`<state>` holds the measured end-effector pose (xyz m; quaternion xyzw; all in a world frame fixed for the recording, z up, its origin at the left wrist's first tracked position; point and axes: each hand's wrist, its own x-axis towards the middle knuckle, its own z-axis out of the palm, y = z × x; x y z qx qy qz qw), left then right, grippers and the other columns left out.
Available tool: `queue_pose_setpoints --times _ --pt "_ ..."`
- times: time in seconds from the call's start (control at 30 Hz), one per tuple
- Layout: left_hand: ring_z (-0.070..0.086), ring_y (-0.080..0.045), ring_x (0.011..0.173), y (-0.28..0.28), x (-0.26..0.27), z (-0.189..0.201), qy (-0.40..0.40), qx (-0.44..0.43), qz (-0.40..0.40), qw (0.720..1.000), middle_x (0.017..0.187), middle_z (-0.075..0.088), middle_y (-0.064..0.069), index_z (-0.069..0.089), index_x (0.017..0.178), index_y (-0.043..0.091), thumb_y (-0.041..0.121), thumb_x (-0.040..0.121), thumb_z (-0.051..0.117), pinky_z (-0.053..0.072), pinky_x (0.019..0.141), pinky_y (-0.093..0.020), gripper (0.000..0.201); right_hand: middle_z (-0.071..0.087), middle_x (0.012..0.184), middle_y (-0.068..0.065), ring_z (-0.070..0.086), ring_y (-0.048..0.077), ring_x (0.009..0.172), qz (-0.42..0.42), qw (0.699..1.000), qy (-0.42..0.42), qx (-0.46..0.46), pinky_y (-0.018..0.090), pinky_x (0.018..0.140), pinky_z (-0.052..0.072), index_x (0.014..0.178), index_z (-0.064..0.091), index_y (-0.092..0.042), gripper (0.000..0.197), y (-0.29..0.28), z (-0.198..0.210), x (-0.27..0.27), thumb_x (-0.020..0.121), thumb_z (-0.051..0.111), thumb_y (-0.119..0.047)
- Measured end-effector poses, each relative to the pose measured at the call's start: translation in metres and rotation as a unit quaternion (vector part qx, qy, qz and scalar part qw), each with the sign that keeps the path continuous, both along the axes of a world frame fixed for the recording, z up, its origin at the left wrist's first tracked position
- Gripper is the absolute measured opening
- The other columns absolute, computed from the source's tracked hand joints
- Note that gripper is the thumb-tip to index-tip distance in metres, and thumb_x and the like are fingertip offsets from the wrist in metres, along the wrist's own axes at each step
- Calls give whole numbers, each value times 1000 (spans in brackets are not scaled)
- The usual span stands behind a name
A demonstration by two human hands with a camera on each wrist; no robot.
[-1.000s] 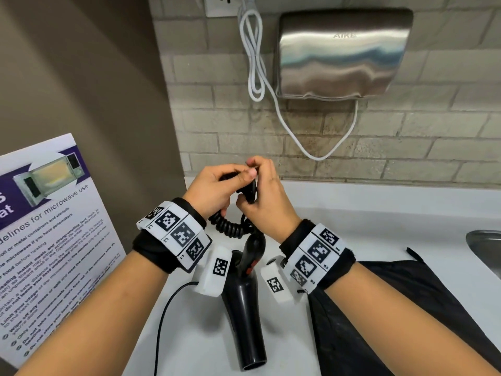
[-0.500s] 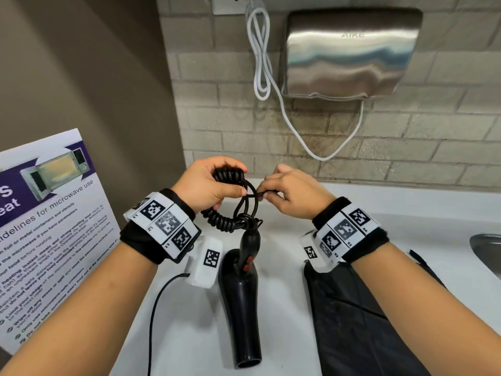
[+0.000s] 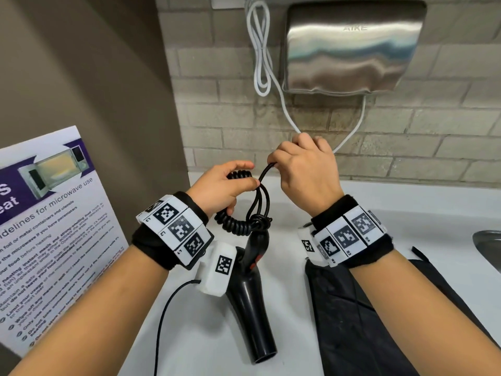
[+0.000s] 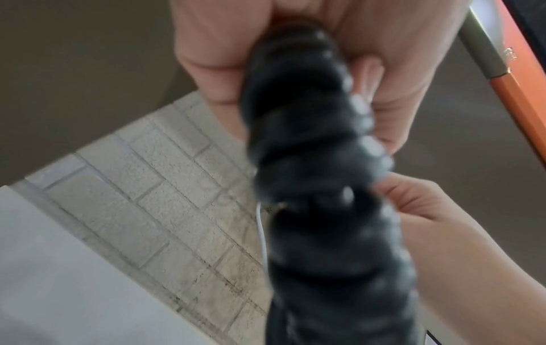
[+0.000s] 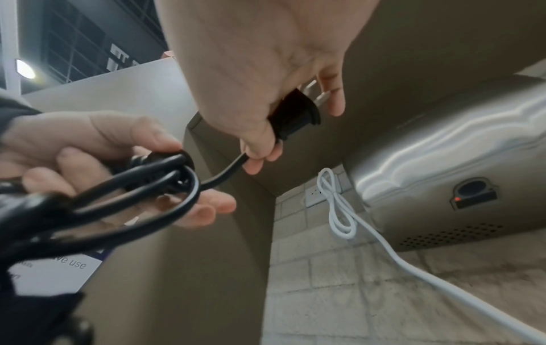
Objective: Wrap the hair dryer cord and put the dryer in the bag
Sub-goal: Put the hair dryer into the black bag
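Note:
A black hair dryer (image 3: 250, 308) lies on the white counter (image 3: 284, 316), nozzle toward me, handle pointing away. Its coiled cord (image 3: 235, 225) rises from the handle end into my left hand (image 3: 225, 185), which grips the coil (image 4: 319, 163) and several straight cord loops (image 5: 141, 184). Just to the right, my right hand (image 3: 306, 172) holds the black plug (image 5: 292, 119) in its curled fingers, prongs pointing out, and a short stretch of cord (image 3: 264, 173) runs from it to the loops. The black bag (image 3: 352, 321) lies flat on the counter under my right forearm.
A steel hand dryer (image 3: 352, 47) hangs on the brick wall with a white cable (image 3: 260, 50) looped from a socket above. A microwave-use poster (image 3: 46, 234) leans at the left. A sink edge (image 3: 488, 248) shows at the right. A thin black wire (image 3: 162, 321) trails from my left wrist camera.
My hands have drawn apart: the right hand has moved up and to the right with the plug end, pulling the cord out of the loops, while the left still holds the coil.

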<state>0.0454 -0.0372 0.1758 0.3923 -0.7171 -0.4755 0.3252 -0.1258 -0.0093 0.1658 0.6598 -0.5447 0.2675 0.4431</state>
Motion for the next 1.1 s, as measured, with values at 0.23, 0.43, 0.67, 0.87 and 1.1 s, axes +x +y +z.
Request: queue_pose_setpoints --times 0.23,0.43,0.67,0.87,1.1 --pt "29 -7 30 8 -2 2 -12 28 -28 999 85 70 -7 65 102 3 8 87 55 32 35 -17 19 64 77 -12 38 15 86 26 1000 -5 -15 31 73 26 78 66 -28 20 1 4 0 76 49 -17" --pt "27 -5 28 5 1 -3 39 45 -5 998 83 68 -6 65 95 4 8 88 56 31 34 -16 12 66 93 -8 50 18 91 70 995 -70 -1 30 77 31 98 65 -25 24 5 1 -2 75 63 -19" --pt "23 -5 29 3 -3 -14 112 114 65 985 80 67 -6 62 82 7 13 90 56 28 33 -13 11 47 124 5 48 15 106 185 836 -508 97 19 88 41 138 30 -10 68 12 -31 5 82 66 -20" --pt "22 -4 27 3 -3 -25 172 160 103 966 78 65 -8 58 79 8 14 90 56 27 33 -12 13 59 92 -7 57 8 76 269 607 -600 446 24 59 46 97 55 -33 19 23 -75 16 79 62 -33" --pt "25 -4 28 4 -3 -37 223 232 109 941 83 65 -6 55 80 10 16 93 52 29 33 -13 14 57 77 1 60 3 56 295 610 -594 434 22 47 53 82 56 -19 28 21 -81 9 84 55 9"
